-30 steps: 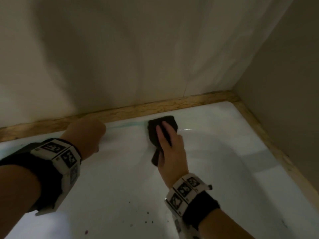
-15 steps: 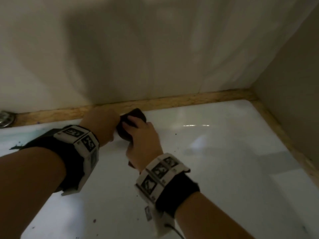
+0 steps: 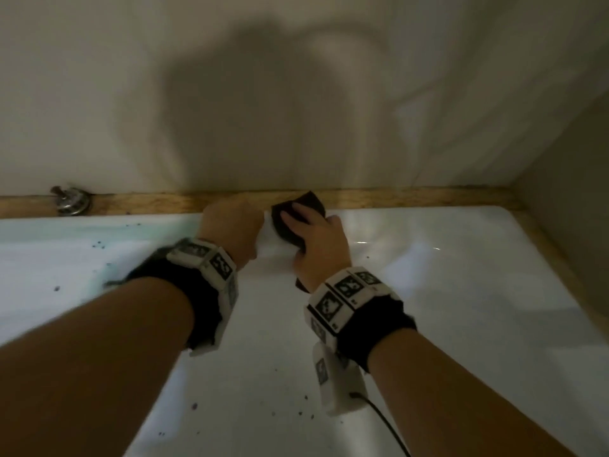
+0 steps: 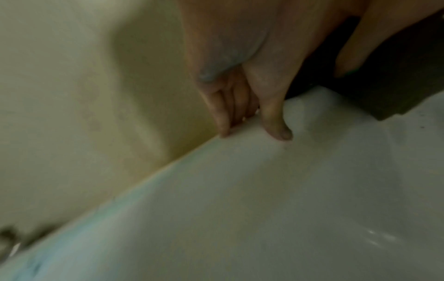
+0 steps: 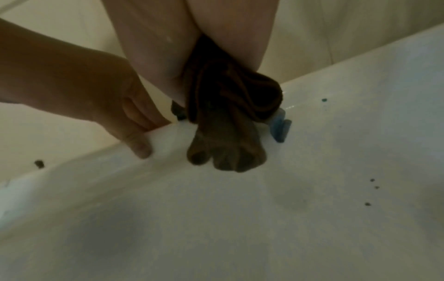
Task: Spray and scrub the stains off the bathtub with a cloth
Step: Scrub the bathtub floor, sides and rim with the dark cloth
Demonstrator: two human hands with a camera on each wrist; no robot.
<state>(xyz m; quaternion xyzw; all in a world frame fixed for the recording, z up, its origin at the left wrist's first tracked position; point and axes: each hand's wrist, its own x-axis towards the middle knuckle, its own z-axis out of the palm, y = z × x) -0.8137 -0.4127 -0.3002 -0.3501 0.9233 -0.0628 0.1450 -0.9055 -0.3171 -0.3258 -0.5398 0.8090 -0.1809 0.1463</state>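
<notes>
Right hand [image 3: 318, 245] slid left along bathtub rim [image 3: 412, 219], gripping half-hidden cloth [image 3: 286, 234]; left hand [image 3: 230, 225] clutches the rim.

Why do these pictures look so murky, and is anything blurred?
Head view: dim, a big shadow on the wall, a glint on the bathtub. Left wrist view: blurred, worst at lower left. Right wrist view: soft, though the cloth reads clearly.
</notes>
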